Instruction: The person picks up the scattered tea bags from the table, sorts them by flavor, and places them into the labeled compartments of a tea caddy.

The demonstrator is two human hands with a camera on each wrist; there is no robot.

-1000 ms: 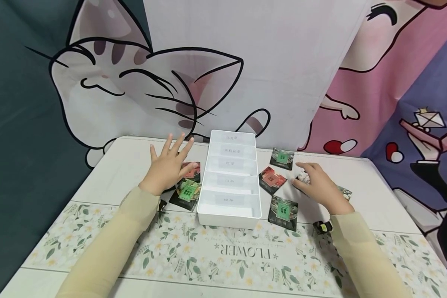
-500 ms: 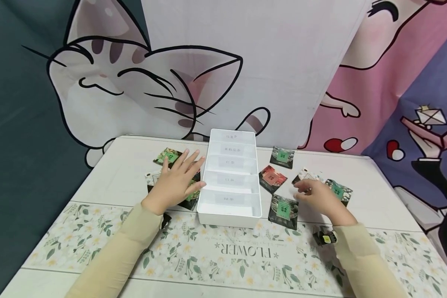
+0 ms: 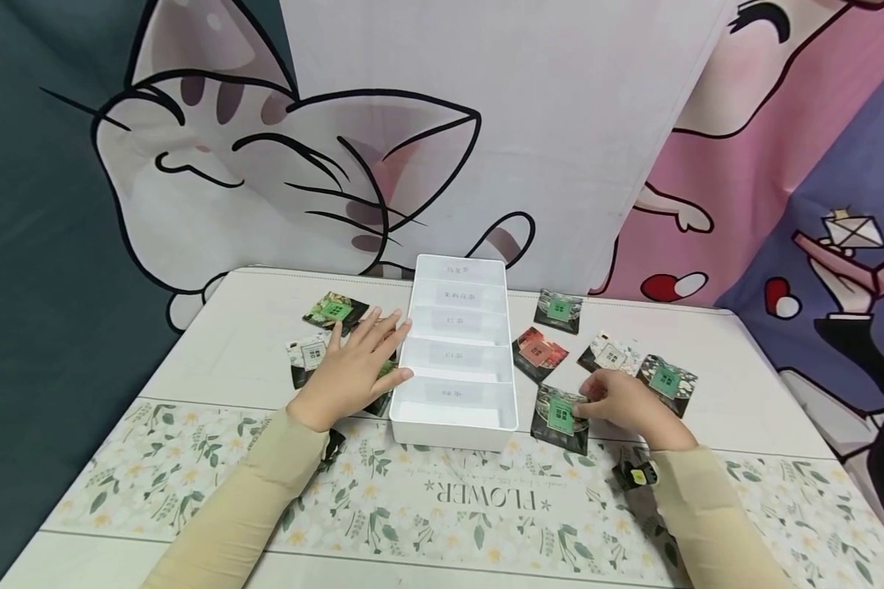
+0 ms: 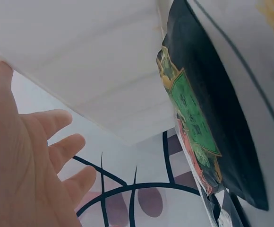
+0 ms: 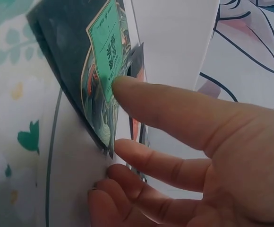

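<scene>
My right hand point(image 3: 629, 407) is at a dark tea bag packet point(image 3: 556, 421) with a green label, which lies flat on the table right of the tray. The thumb overlaps the label, and the index fingertip is right at the packet's edge, apart from the thumb in the right wrist view. My left hand point(image 3: 349, 376) has its fingers spread beside the white compartment tray point(image 3: 453, 436), thumb near its left wall. Under this hand, a green-labelled packet point(image 4: 193, 113) is partly hidden.
Left of the tray lie a green packet point(image 3: 336, 311) and a white-and-black packet point(image 3: 308, 357). On the right are a red packet point(image 3: 539, 353), a far green-labelled packet point(image 3: 558, 311), a white packet point(image 3: 610, 355) and a dark patterned packet point(image 3: 669, 384).
My right hand has moved down and toward me from the white packet to the nearest green-labelled packet. My left hand has come lower and closer to the tray, uncovering packets behind it.
</scene>
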